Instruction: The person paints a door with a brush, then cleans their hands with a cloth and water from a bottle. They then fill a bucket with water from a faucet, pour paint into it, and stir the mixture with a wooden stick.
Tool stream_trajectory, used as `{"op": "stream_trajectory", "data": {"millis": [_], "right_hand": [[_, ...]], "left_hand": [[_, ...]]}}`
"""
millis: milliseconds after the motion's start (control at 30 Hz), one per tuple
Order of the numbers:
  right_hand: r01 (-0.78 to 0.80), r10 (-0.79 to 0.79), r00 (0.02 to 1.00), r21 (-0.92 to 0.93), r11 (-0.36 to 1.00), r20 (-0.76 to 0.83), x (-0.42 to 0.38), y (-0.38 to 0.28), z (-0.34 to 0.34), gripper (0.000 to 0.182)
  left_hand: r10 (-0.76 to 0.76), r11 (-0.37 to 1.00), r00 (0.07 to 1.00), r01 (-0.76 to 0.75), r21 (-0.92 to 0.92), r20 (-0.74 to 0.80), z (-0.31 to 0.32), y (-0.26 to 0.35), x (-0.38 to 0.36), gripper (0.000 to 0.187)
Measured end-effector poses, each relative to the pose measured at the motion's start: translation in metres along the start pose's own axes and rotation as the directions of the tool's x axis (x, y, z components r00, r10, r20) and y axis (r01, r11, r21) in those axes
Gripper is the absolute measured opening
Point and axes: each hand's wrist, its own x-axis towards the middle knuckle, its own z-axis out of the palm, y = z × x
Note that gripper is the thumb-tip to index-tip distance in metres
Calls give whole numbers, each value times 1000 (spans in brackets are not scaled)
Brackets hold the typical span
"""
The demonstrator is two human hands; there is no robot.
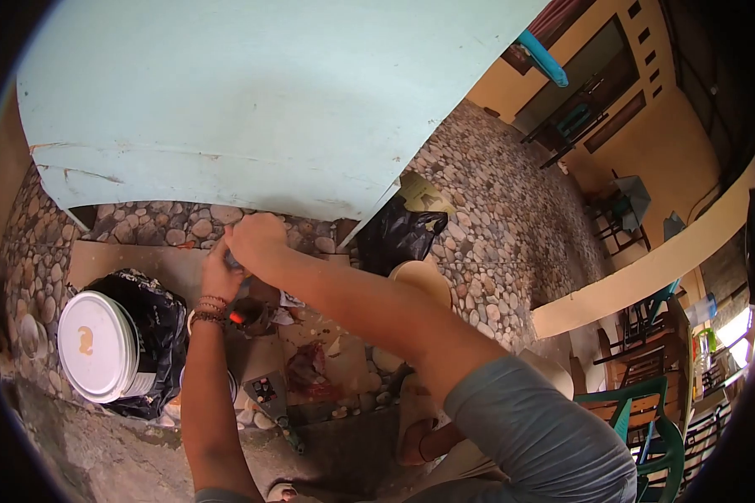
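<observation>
My left hand [221, 272], with beaded bracelets at its wrist, is raised over the cardboard. My right hand [258, 238] reaches across and meets it, its fingers curled closed. The left fingers are also bent inward. Whatever the two hands grip between them is hidden. Just beyond them is the lower edge of a large pale-blue panel [226, 109]. Beneath the hands are a dark container with an orange-red item [237, 318] beside it, and a crumpled red plastic bag [308, 366] on the cardboard sheet [344, 334].
A white-lidded bucket [95, 346] stands at left against a black plastic bag [169, 323]. Near my feet lies a grey tool [266, 397]. Another black bag [401, 230] is by the panel's right corner. Green chairs [646, 402] stand at right.
</observation>
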Motion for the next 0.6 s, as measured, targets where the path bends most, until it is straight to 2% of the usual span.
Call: {"op": "stream_trajectory", "data": {"millis": [67, 100, 167, 300, 367, 400, 467, 500, 567, 600], "right_hand": [[-131, 134, 990, 74, 989, -34, 15, -1, 14, 46], [-131, 134, 990, 80, 988, -35, 13, -3, 10, 46], [6, -13, 997, -77, 997, -80, 5, -7, -2, 47], [60, -70, 984, -62, 996, -163, 2, 5, 8, 47], [-72, 76, 996, 70, 995, -54, -1, 2, 1, 46], [-71, 75, 996, 71, 995, -53, 2, -2, 5, 46], [-281, 300, 949, 171, 944, -97, 10, -10, 17, 47], [-284, 304, 947, 169, 944, -101, 10, -9, 14, 47], [-158, 157, 984, -5, 987, -85, 10, -10, 11, 48], [-158, 157, 984, -2, 987, -84, 8, -11, 10, 48]], "left_hand": [[149, 985, 987, -154, -79, -63, 3, -11, 2, 62], [148, 986, 987, -153, -73, -60, 1, -11, 3, 62], [9, 1000, 998, -9, -6, 60, -7, -12, 2, 66], [-3, 996, 998, 9, -88, 68, -1, -3, -2, 64], [87, 993, 993, -94, -78, -78, 8, -12, -3, 64], [86, 993, 993, -92, -77, -77, 7, -12, -3, 64], [56, 993, 998, -58, -98, -29, 3, -8, 0, 66], [61, 993, 998, -63, -100, -27, 3, -11, 2, 66], [36, 999, 999, -37, -32, -21, 1, -20, 3, 69], [34, 999, 999, -34, -30, -19, 0, -19, 1, 69]]}}
